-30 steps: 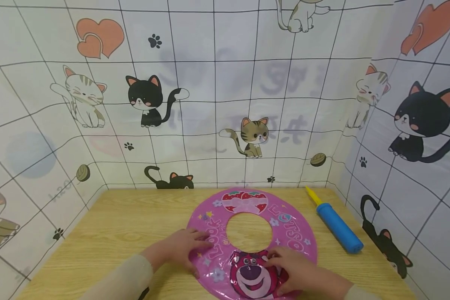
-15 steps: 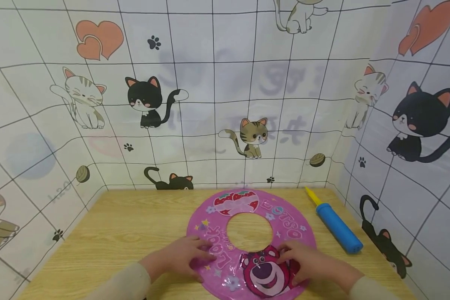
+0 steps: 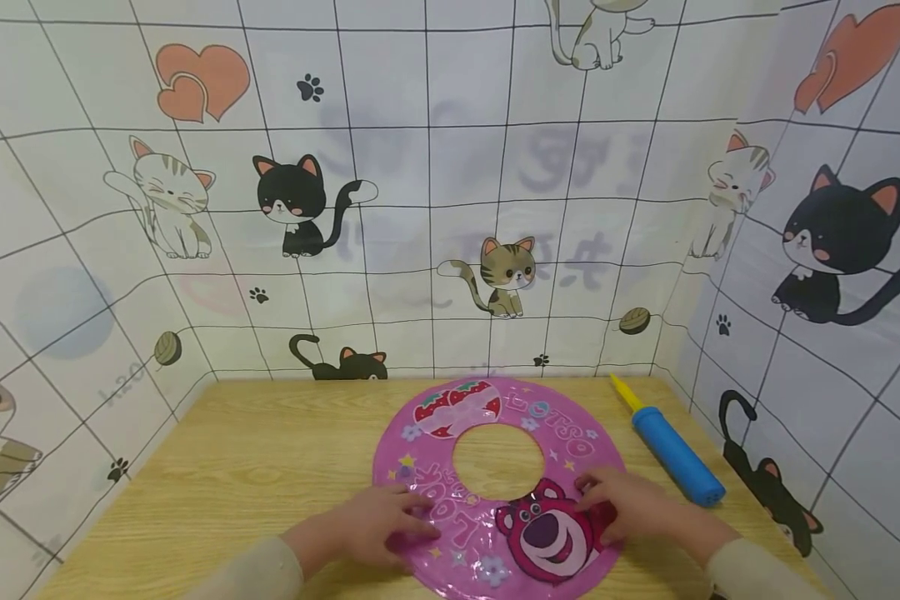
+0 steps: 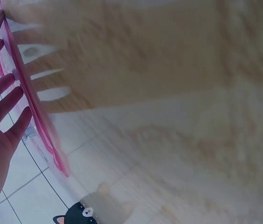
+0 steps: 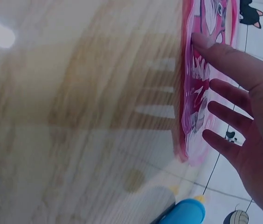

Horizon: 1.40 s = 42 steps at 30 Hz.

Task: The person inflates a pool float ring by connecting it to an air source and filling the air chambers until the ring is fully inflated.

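1. The pink plastic ring lies flat on the wooden counter, in front of me, near 6 o'clock of the head view and a little toward 5.
2. My left hand is at about 8 o'clock of this ring. Its fingers are spread and only slightly bent, and they rest on the outer edge without gripping.
3. My right hand is between 3 and 4 o'clock. The thumb touches the rim, the other fingers are loose and apart; I have no firm hold of anything.
4. I judge the ring to be light, thin and soft, with little air inside. The glossy film may be somewhat slippery, and fingernails or hard pulling could harm it. I think two opposite places on the outer rim are good for taking hold.
5. Being round, it has no long axis. The bear face sits near 5 o'clock, its head top leaning toward 11; the strawberry print is near 11.
6. The blue pump lies apart from the ring, toward 2 or 3 o'clock, its yellow nozzle pointing to 11.
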Tool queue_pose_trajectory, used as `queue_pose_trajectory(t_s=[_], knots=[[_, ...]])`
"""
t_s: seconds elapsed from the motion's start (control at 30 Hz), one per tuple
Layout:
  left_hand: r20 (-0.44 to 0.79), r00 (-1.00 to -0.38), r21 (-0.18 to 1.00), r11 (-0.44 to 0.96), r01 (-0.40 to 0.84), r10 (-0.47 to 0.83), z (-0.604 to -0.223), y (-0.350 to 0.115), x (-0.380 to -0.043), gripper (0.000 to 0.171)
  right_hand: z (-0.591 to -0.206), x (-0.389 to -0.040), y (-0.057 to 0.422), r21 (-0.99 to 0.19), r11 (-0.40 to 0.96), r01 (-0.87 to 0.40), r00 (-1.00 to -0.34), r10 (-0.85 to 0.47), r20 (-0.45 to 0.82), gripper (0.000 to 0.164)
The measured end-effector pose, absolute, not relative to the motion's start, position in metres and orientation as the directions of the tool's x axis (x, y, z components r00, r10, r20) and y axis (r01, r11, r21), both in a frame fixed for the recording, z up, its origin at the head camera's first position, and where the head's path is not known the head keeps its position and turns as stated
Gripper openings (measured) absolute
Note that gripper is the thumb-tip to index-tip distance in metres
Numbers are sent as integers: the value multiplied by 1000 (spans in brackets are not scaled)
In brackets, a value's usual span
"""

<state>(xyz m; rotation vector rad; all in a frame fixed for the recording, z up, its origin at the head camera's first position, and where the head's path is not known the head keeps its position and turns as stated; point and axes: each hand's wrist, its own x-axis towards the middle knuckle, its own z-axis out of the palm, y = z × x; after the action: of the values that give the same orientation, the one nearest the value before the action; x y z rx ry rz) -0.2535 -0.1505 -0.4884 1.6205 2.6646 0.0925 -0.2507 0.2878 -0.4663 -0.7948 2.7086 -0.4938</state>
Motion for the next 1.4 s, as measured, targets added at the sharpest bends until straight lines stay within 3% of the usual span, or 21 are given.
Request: queue_pose_trajectory(t_s=[0.3, 0.5, 0.6, 0.8, 1.0, 1.17, 1.4], knots=[[-33, -426, 115, 426, 897, 904, -481, -147, -243, 50, -464, -254, 295, -309, 835, -456, -848, -513, -135, 42], [46, -412, 74, 408, 910, 910, -474, -151, -247, 52, -464, -244, 289, -300, 822, -483, -841, -532, -103, 44], [89, -456, 29, 455, 890, 886, -472, -156, -254, 58, -462, -236, 280, -315, 801, -510, -825, -558, -84, 44], [75, -586, 50, 584, 810, 807, -465, -167, -272, 69, -458, -221, 253, -279, 747, -603, -776, -630, -9, 45], [21, -653, 64, 651, 756, 757, -472, -175, -294, 75, -464, -212, 228, -266, 651, -711, -683, -729, 41, 44], [-35, -683, 77, 684, 726, 729, -478, -178, -309, 82, -471, -206, 208, -275, 626, -730, -653, -758, 6, 48], [-54, -649, 56, 651, 757, 759, -482, -177, -327, 82, -478, -201, 188, -266, 647, -714, -667, -744, -19, 53]])
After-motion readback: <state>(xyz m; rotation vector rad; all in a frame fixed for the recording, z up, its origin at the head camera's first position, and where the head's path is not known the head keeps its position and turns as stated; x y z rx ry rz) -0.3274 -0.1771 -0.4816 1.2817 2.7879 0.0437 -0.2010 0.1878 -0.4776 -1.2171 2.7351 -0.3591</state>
